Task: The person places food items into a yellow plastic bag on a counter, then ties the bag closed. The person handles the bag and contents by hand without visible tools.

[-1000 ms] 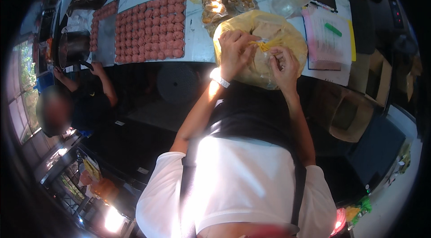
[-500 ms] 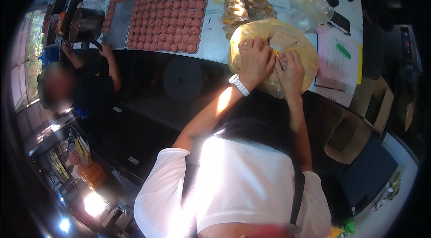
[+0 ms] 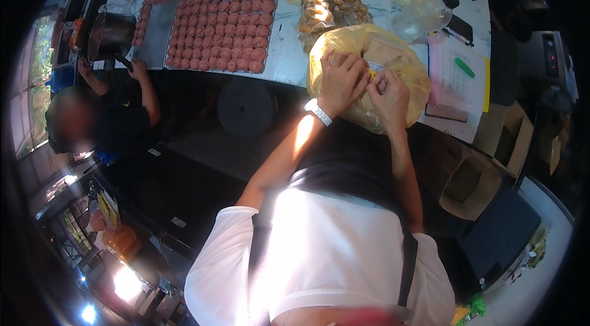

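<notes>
A full, rounded yellow plastic bag [image 3: 405, 67] rests at the near edge of the table, with something pale brown inside it. My left hand [image 3: 342, 82] lies over its left part, fingers bent around the gathered plastic. From the right, my right hand [image 3: 390, 97] pinches the twisted yellow neck of the bag [image 3: 372, 73], thumb and fingertips together. The two hands almost meet at this neck. Just beyond the bag are clear packs of small brownish pieces [image 3: 334, 9].
Trays of raw meatballs [image 3: 221, 31] lie to the left. Another person [image 3: 101, 117] holds a dark pot [image 3: 110, 37] by its handles. A clear plastic bottle [image 3: 424, 16], papers [image 3: 455, 74] and a green marker [image 3: 464, 67] are on the right, with a cardboard box [image 3: 470, 187] below.
My right hand has turned slightly and its fingers have drawn closer at the bag's neck. My left hand keeps its hold. The whole view has shifted a little.
</notes>
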`<state>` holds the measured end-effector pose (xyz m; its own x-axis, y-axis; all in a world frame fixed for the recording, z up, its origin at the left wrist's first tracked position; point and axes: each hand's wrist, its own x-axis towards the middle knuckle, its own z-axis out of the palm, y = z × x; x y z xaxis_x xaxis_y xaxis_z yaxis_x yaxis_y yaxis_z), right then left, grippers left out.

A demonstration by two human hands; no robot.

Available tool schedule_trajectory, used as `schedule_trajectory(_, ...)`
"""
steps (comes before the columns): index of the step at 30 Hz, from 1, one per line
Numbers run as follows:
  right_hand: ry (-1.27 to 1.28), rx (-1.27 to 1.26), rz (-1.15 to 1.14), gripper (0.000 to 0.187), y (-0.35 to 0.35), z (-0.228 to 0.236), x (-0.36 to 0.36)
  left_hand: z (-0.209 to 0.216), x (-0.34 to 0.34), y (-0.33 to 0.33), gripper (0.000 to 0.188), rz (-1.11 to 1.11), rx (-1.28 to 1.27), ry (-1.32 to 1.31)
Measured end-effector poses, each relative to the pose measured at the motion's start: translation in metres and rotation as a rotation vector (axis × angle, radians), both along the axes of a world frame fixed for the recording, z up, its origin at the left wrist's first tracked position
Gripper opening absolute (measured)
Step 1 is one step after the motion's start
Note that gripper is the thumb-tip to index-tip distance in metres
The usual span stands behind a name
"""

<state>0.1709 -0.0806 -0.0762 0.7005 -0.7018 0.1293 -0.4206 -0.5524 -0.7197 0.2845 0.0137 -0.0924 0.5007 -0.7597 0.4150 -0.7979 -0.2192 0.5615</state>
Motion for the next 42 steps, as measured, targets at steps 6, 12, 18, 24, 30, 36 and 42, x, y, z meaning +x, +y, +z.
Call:
schedule_trajectory(6,-0.108,0.165,0.091,0.012,-0.004,0.004,-0.009,0.001,0.001,0.002,0.015,-0.052,-0.022,0.039)
schedule_trajectory(12,-0.101,0.224,0.140,0.009,-0.008,0.010,-0.018,0.001,-0.001,0.003,0.016,-0.078,-0.050,0.054)
schedule_trajectory(18,-0.238,0.762,0.040,0.005,-0.010,0.004,-0.017,0.001,-0.001,0.002,0.014,-0.057,-0.114,0.098)
schedule_trajectory(24,-0.232,0.245,-0.099,0.007,0.001,-0.007,-0.009,0.002,0.000,0.000,0.012,-0.037,-0.111,0.267)
schedule_trajectory(30,-0.316,0.559,-0.222,0.005,0.009,-0.006,-0.004,0.015,-0.002,-0.001,0.027,-0.036,-0.065,0.124)
schedule_trajectory(36,-0.468,0.882,-0.225,0.013,0.012,0.016,-0.007,0.017,-0.003,-0.007,0.040,-0.143,0.027,-0.048)
schedule_trajectory(42,-0.604,1.124,-0.205,0.013,0.012,0.014,-0.010,0.009,-0.004,-0.005,0.042,-0.176,-0.007,-0.033)
